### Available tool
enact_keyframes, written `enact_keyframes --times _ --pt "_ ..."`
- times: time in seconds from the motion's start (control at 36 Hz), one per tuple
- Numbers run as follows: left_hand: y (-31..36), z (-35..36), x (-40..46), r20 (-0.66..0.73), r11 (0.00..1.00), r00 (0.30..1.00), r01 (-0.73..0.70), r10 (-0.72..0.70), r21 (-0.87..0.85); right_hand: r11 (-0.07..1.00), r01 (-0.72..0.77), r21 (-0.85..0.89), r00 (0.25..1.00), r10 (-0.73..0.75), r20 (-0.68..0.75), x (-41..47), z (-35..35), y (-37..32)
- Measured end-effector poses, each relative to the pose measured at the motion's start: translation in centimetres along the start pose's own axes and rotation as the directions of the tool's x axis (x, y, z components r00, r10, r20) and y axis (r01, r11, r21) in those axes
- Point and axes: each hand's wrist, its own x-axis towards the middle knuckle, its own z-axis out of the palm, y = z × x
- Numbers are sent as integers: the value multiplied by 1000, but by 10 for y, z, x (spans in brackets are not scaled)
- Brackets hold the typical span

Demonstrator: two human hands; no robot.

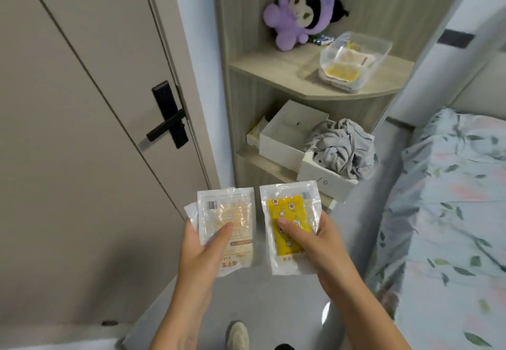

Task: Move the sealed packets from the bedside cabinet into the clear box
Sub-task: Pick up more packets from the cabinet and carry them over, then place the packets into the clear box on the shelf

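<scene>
Two hands hold sealed packets below a shelf with a clear box.

The left hand [204, 242] pinches a loose stack of pale beige plastic packets [227, 226]; the right hand [309, 240] pinches a yellow star-printed packet [290, 226]. The clear plastic box [353, 62] sits near the upper shelf's [273, 67] edge; dropping packets in roughly could nudge it off, and the stack may slip.

A home bedroom; a bed under a pale floral sheet [449, 212] stands right; beside it a light wood-grain bedside cabinet [273, 73] carries a purple plush doll [301, 9]; left, a beige door with black lever handle [167, 125].
</scene>
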Motion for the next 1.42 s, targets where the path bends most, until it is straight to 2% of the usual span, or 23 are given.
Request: enact_keyframes --times 0.28,0.42,0.56,0.78,0.89,1.0,1.14,1.28,1.36,1.42 --pt "34 64 100 245 998 968 48 -59 49 998 24 59 990 -16 -137 70 6 -38" --pt "41 115 138 322 996 944 54 -74 70 990 42 132 977 -13 -212 106 -19 -63" --pt "51 176 172 396 998 917 44 -56 38 971 124 202 956 -62 -285 155 -60 -98" --pt "103 293 216 450 994 888 -66 99 -88 940 290 178 949 -258 -184 231 -119 -198" --pt "128 336 240 441 979 877 -137 189 -148 936 321 146 945 -308 -105 263 -135 -245" --pt "148 368 260 416 965 872 -208 258 -162 928 356 108 933 -347 -95 294 -136 -270" --pt "161 393 277 427 968 869 -208 250 -144 899 431 72 902 -426 -73 319 -135 -284" --pt "162 404 281 457 982 878 -65 141 -179 876 481 45 875 -476 -86 332 -130 -281" --pt "163 407 279 512 986 845 -96 153 -137 869 493 -38 853 -491 -177 338 -124 -275" --pt "162 408 278 533 985 829 -118 168 -127 864 498 -72 845 -502 -183 341 -119 -275"
